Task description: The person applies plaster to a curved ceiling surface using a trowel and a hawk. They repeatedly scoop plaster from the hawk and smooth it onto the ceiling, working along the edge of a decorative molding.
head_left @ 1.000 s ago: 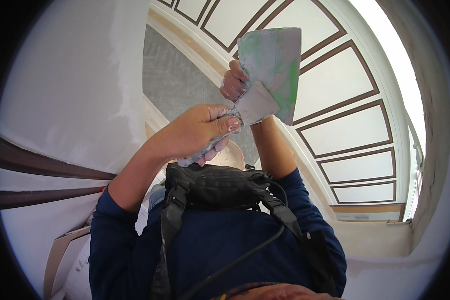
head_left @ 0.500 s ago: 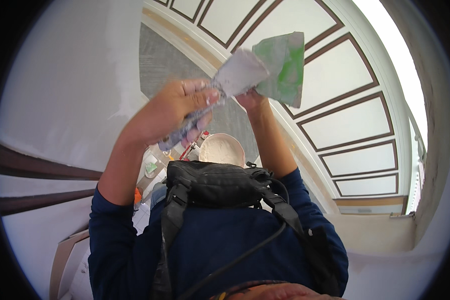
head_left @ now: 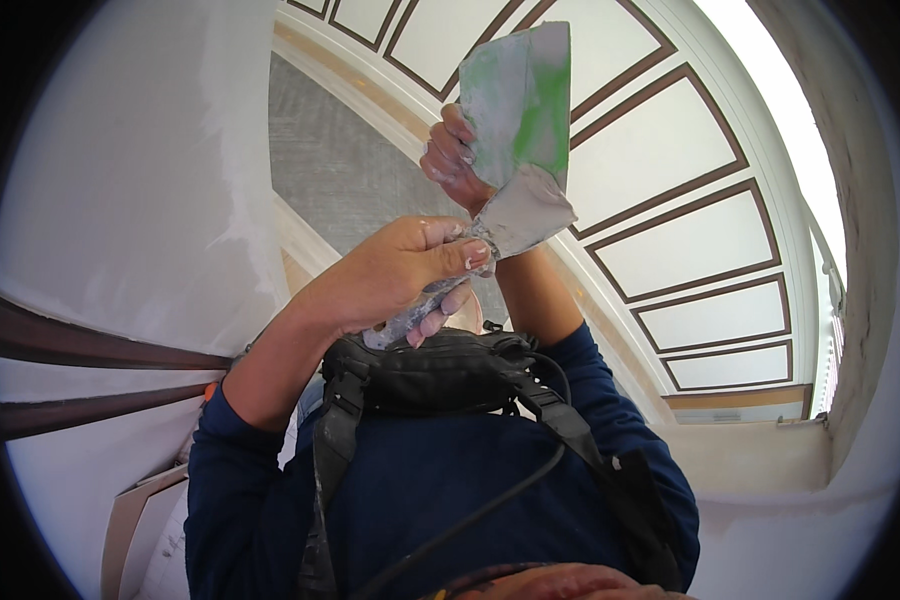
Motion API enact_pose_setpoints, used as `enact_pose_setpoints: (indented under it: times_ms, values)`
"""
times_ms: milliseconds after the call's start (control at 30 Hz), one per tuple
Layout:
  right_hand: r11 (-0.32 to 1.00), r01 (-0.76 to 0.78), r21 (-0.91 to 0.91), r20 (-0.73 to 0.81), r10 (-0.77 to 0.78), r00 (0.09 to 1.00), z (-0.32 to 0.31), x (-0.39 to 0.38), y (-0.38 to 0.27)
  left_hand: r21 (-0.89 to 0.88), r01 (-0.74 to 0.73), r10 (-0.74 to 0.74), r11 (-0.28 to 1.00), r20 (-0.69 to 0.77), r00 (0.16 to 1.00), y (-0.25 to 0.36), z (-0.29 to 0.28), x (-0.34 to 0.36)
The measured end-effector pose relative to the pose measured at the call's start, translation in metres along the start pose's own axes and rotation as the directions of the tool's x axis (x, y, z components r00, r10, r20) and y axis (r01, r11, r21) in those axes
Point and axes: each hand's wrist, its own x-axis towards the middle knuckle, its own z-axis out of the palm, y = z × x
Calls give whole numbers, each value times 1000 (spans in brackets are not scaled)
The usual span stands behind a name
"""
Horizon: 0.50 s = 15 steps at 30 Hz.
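My left hand (head_left: pixel 395 275) is curled tight around the handle of a small putty knife (head_left: pixel 490 240). My fingers wrap the handle and my thumb lies along the top. The grey blade sticks out to the right and is caked with grey paste. Its edge rests on the big flat trowel (head_left: pixel 520 100) just above it.

My right hand (head_left: pixel 455 160) is closed on the lower left part of that trowel and holds it up in front of me. The trowel plate is tilted, with green and grey smears on its face.

To do this well, I think I must keep the big trowel steady and not let it wobble. I should press the small blade flat and slide it in one smooth stroke, so the paste gathers in one lump and does not drop. A light, even push seems best.

Below my hands sits a black pack (head_left: pixel 440 365) on my chest. Behind them is a white panelled door (head_left: pixel 710 240) with brown trim.
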Motion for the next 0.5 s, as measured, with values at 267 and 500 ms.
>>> enact_pose_setpoints:
  times_ms: [267, 500]
  values:
    - [985, -75, -157, -217, 40, 975, 13, -28, -4, -134, -77, 63, 988, -107, 992, 21, -15, -7]
    - [842, -356, -406, -439, 162, 884, -22, -72, -9, -95, -137, 127, 986, -109, 986, 36, -35, -7]
